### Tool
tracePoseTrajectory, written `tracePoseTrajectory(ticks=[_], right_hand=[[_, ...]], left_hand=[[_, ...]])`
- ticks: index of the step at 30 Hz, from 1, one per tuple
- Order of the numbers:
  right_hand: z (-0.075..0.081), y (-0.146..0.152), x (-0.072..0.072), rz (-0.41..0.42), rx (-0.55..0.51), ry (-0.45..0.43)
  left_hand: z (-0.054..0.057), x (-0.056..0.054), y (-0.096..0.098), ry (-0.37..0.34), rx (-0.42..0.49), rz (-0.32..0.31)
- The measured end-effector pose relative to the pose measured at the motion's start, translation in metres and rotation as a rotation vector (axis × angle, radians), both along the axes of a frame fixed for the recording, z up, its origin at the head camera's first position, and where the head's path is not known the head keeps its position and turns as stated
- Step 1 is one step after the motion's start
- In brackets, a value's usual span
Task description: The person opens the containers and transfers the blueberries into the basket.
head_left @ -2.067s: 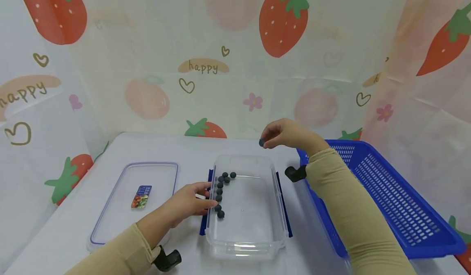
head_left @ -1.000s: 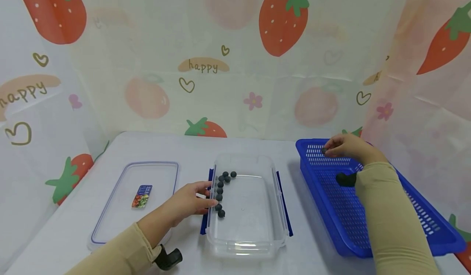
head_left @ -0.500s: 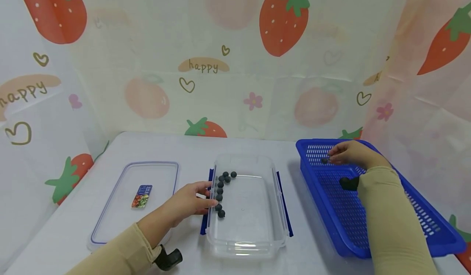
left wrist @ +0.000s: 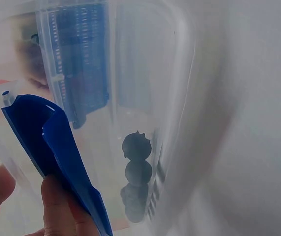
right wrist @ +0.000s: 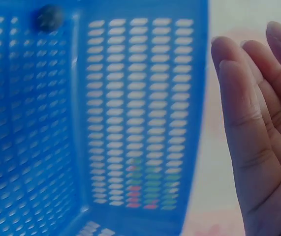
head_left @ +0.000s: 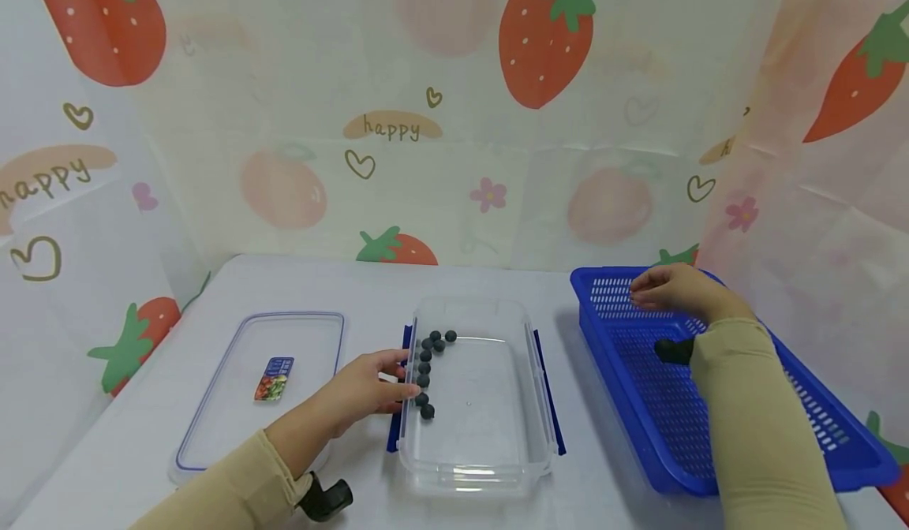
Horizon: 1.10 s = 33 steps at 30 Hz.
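Note:
My left hand (head_left: 365,388) holds the left side of a clear plastic food container (head_left: 490,467), thumb at the rim. In the left wrist view, its fingers (left wrist: 56,206) press against a raised blue side latch (left wrist: 61,142). Several dark blueberries (head_left: 424,369) lie in a crooked line along the container's left wall. Over the far end of a blue plastic basket (head_left: 660,412), my right hand (head_left: 675,289) hovers with relaxed fingers and nothing between them. A single blueberry (left wrist: 136,145) with its crown shows through the container wall, and another loose blueberry (right wrist: 49,18) is inside the basket.
A clear lid (head_left: 213,412) with a blue seal lies on the left of the white table (head_left: 298,281), bearing a small printed label (head_left: 273,378). Behind the table hangs a strawberry-print sheet (head_left: 454,151). Black camera mounts (head_left: 325,498) sit at both wrists.
My right hand has moved right from beyond the container to the basket, carrying a blueberry. Half a second ago the berry was leaving its fingers; now they are empty. My left hand has stayed put.

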State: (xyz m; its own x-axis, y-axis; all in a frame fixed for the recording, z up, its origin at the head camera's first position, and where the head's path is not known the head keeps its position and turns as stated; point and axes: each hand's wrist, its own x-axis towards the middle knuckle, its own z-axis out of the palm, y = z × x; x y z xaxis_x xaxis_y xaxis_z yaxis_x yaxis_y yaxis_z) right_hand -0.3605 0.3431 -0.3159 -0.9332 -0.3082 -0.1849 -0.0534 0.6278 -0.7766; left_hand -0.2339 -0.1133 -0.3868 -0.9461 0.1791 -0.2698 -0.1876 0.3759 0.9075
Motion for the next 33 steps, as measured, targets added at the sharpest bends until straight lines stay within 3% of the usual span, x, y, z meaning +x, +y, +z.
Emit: tracePoseTrajectory(ticks=[7, 16, 25, 33], right_hand=[[0.024, -0.033, 0.003, 0.051, -0.029, 0.087], [0.032, -0.097, -0.003, 0.142, 0.014, 0.125], [0.028, -0.159, -0.005, 0.251, 0.062, 0.13], [0.005, -0.201, -0.008, 0.298, 0.001, 0.058]], left_hand=[[0.001, 0.0, 0.0, -0.005, 0.001, -0.005], [0.0, 0.001, 0.0, 0.002, -0.005, -0.004], [0.0, 0.0, 0.0, 0.012, -0.014, -0.002], [0.001, 0.002, 0.0, 0.013, -0.016, -0.009]])
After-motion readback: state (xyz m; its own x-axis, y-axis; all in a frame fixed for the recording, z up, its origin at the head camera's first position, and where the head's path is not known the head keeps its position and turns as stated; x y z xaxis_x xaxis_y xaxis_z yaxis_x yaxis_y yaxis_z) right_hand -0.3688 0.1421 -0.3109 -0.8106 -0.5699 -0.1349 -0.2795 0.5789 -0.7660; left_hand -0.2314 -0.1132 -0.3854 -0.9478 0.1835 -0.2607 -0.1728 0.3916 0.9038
